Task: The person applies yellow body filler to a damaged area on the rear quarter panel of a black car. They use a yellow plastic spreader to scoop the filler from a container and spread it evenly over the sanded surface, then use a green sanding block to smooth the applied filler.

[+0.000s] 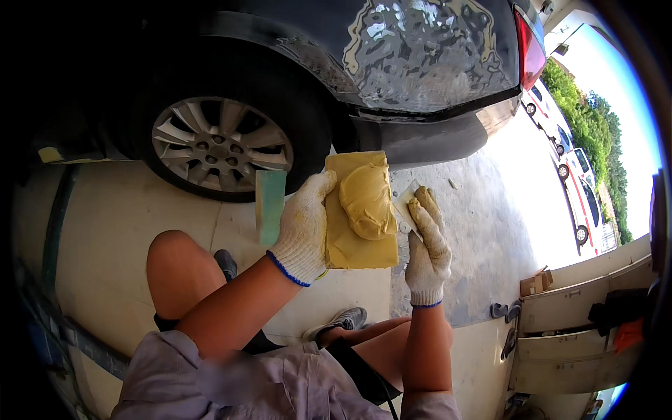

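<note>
My left hand (299,227), in a white knit glove with a blue cuff, grips a flat rectangular putty board (360,257) by its left edge. A thick mound of yellow-tan body filler (367,199) lies on the board. A translucent green rectangular sheet (270,206) shows just left of that hand; whether the hand holds it too, I cannot tell. My right hand (429,248), in a matching glove with filler-stained fingers, holds a thin pale spreader (405,199) close to the board's right edge.
Ahead stands a dark car with a wheel (222,143) and a rear panel (434,59) sanded and patched in grey. Its red tail light (530,49) is at the right. Wooden drawers (567,329) and a small cardboard box (536,283) stand at the right. My legs are folded below.
</note>
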`<state>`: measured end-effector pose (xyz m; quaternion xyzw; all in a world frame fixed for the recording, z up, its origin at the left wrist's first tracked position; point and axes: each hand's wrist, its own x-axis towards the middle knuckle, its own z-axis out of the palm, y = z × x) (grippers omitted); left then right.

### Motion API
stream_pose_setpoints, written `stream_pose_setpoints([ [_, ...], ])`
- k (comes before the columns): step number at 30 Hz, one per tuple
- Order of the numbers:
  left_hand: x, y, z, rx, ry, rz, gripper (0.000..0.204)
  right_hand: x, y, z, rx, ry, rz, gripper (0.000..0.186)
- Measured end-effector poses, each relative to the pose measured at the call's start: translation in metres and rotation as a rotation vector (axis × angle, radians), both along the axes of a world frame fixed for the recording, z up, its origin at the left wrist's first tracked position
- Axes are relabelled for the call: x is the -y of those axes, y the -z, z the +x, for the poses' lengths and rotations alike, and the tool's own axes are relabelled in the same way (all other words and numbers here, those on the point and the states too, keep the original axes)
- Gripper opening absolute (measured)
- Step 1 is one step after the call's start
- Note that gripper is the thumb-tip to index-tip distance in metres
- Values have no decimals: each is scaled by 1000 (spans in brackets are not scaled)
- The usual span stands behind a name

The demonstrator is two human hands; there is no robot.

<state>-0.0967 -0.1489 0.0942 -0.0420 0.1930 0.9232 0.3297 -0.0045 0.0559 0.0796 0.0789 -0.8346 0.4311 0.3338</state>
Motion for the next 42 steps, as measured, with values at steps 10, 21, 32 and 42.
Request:
stream_pose_setpoints([
  [10,37,-10,-35,-348,-70,-451,44,24,-45,26,26,-201,646,56],
  [21,38,-34,-28,-383,-144,-541,34,17,-60,23,80,-113,446,48],
  [32,17,-70,-44,-786,-246,-719,29,68,-103,26,90,15,712,43],
  [42,5,-74,-27,-64,-164,-118,45,31,-80,-3,-188,-210,-502,44],
])
